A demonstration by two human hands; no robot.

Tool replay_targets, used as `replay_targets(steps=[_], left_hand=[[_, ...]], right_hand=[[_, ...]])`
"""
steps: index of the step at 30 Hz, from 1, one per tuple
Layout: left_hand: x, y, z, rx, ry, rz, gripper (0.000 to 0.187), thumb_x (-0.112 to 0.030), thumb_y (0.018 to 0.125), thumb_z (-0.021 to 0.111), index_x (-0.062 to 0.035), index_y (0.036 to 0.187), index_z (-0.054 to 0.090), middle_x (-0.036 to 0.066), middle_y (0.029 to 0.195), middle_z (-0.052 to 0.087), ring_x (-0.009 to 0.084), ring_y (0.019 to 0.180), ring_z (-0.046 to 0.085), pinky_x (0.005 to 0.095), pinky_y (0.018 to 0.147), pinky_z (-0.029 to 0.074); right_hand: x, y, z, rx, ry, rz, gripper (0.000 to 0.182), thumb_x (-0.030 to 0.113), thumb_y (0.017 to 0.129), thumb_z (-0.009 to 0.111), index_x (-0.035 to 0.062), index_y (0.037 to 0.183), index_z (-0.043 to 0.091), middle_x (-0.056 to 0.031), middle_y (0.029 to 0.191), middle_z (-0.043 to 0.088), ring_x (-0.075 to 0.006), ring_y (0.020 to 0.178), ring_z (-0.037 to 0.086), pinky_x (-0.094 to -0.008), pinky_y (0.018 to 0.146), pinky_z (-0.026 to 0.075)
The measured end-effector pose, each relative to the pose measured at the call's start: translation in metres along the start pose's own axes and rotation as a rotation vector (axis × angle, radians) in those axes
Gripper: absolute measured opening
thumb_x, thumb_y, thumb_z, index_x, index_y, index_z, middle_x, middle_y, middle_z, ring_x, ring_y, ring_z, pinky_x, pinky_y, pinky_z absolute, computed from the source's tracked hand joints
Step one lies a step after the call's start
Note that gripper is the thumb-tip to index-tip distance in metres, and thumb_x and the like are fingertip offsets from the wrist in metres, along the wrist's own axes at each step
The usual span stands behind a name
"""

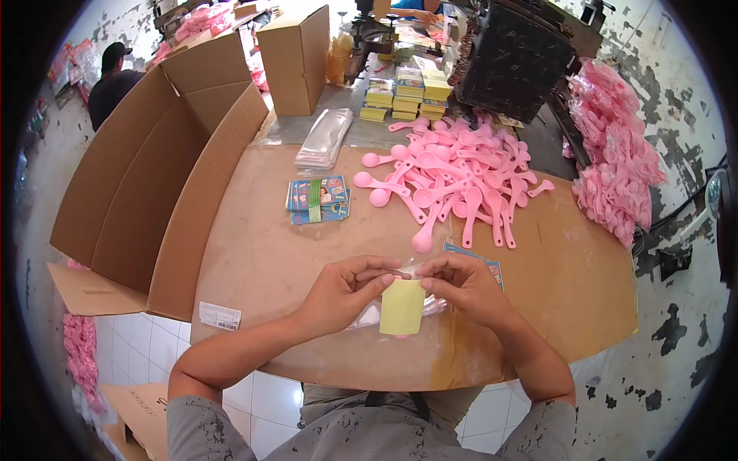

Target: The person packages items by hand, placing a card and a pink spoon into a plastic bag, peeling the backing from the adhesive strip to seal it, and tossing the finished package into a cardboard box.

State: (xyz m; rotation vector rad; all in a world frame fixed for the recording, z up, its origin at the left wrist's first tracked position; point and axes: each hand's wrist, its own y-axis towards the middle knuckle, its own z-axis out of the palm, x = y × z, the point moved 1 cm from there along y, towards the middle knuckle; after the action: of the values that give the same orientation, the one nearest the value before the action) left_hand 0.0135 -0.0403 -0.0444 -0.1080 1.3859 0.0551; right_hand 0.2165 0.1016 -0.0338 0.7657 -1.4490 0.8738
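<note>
My left hand [350, 290] and my right hand [461, 286] pinch the top corners of a yellow card [401, 307] near the table's front edge. Clear plastic shows above the card, and a bit of pink shows at its top and below its lower edge. Under and beside the card lie clear plastic bags [367, 316]. Blue printed cards [493, 270] lie partly hidden behind my right hand. Beyond my hands is a large pile of pink spoons [469, 180]. A banded stack of blue cards [316, 200] lies to the left of the pile.
A stack of clear bags [325, 140] and stacked yellow cards [408, 92] are at the back. An open cardboard box [177, 146] stands left, a black box [513, 61] back right. Bagged pink items [615, 154] hang right. One person [115, 86] is back left, another [417, 11] behind.
</note>
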Motion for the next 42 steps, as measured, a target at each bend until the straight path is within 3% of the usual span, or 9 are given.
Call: replay_targets(steps=[13, 16, 18, 21, 30, 33, 37, 40, 42], left_hand=[[0.007, 0.002, -0.004, 0.049, 0.157, 0.115, 0.024, -0.006, 0.106, 0.060, 0.0036, 0.125, 0.071, 0.011, 0.117, 0.074, 0.0135, 0.105, 0.070, 0.0303, 0.090, 0.059], [0.004, 0.002, -0.004, 0.033, -0.070, 0.025, 0.024, -0.007, 0.106, 0.060, 0.0057, 0.124, 0.070, 0.012, 0.119, 0.073, 0.0160, 0.108, 0.070, 0.0324, 0.094, 0.059], [0.008, 0.004, -0.005, 0.027, -0.047, 0.009, 0.025, -0.007, 0.106, 0.060, 0.0068, 0.125, 0.069, 0.013, 0.120, 0.073, 0.0162, 0.107, 0.071, 0.0312, 0.093, 0.059], [0.009, 0.004, -0.001, 0.040, 0.004, -0.009, 0.027, -0.007, 0.105, 0.063, 0.0068, 0.127, 0.067, 0.013, 0.120, 0.073, 0.0147, 0.106, 0.070, 0.0282, 0.092, 0.058], [0.009, 0.005, -0.004, 0.026, 0.026, -0.003, 0.028, -0.005, 0.105, 0.063, 0.0065, 0.131, 0.064, 0.014, 0.120, 0.073, 0.0142, 0.109, 0.070, 0.0264, 0.092, 0.058], [0.009, 0.006, -0.005, -0.002, 0.014, 0.066, 0.030, -0.006, 0.105, 0.064, 0.0046, 0.132, 0.063, 0.012, 0.121, 0.072, 0.0142, 0.109, 0.070, 0.0289, 0.093, 0.058], [0.002, 0.006, 0.010, -0.068, -0.123, 0.161, 0.027, -0.008, 0.105, 0.064, 0.0016, 0.130, 0.063, 0.009, 0.119, 0.072, 0.0138, 0.107, 0.070, 0.0314, 0.092, 0.059], [0.008, 0.005, -0.006, 0.171, 0.099, -0.019, 0.022, -0.009, 0.103, 0.067, 0.0004, 0.123, 0.065, 0.008, 0.103, 0.072, 0.0139, 0.094, 0.071, 0.0307, 0.083, 0.059], [-0.009, 0.001, -0.017, 0.068, 0.141, -0.048, 0.017, -0.010, 0.104, 0.065, -0.0004, 0.118, 0.065, 0.009, 0.100, 0.072, 0.0157, 0.092, 0.072, 0.0319, 0.082, 0.059]], right_hand=[[0.000, -0.008, -0.017, 0.001, -0.057, -0.088, 0.015, 0.002, 0.098, 0.068, -0.0003, 0.111, 0.076, -0.0028, 0.106, 0.068, -0.0088, 0.095, 0.065, -0.0251, 0.082, 0.052], [0.005, -0.008, -0.018, 0.004, -0.142, -0.115, 0.015, 0.002, 0.097, 0.068, 0.0002, 0.110, 0.077, -0.0036, 0.105, 0.069, -0.0093, 0.094, 0.065, -0.0252, 0.081, 0.052], [0.004, -0.008, -0.017, -0.007, -0.273, -0.173, 0.015, 0.002, 0.097, 0.069, 0.0005, 0.109, 0.078, -0.0041, 0.105, 0.069, -0.0099, 0.093, 0.065, -0.0254, 0.081, 0.052], [0.002, -0.007, -0.014, -0.024, -0.170, -0.116, 0.015, 0.001, 0.096, 0.070, 0.0009, 0.109, 0.078, -0.0037, 0.104, 0.069, -0.0108, 0.092, 0.065, -0.0251, 0.080, 0.052], [-0.003, -0.009, -0.003, -0.081, 0.022, -0.127, 0.032, 0.003, 0.096, 0.072, -0.0030, 0.127, 0.066, -0.0053, 0.106, 0.069, -0.0089, 0.093, 0.065, -0.0266, 0.079, 0.052], [-0.006, -0.010, -0.008, 0.061, -0.178, -0.018, 0.034, 0.004, 0.095, 0.074, -0.0022, 0.128, 0.066, -0.0055, 0.106, 0.069, -0.0088, 0.093, 0.064, -0.0271, 0.078, 0.052], [-0.015, -0.008, -0.014, 0.052, -0.185, -0.107, 0.035, 0.003, 0.095, 0.074, -0.0013, 0.129, 0.065, -0.0047, 0.104, 0.070, -0.0083, 0.092, 0.064, -0.0269, 0.078, 0.052], [-0.002, -0.012, -0.015, 0.040, -0.048, -0.168, 0.033, 0.005, 0.096, 0.073, -0.0007, 0.127, 0.066, -0.0041, 0.104, 0.071, -0.0088, 0.092, 0.064, -0.0275, 0.080, 0.052], [0.008, -0.013, -0.018, 0.006, 0.057, -0.146, 0.031, 0.007, 0.096, 0.073, -0.0001, 0.126, 0.068, -0.0040, 0.104, 0.071, -0.0098, 0.092, 0.065, -0.0285, 0.082, 0.052]])
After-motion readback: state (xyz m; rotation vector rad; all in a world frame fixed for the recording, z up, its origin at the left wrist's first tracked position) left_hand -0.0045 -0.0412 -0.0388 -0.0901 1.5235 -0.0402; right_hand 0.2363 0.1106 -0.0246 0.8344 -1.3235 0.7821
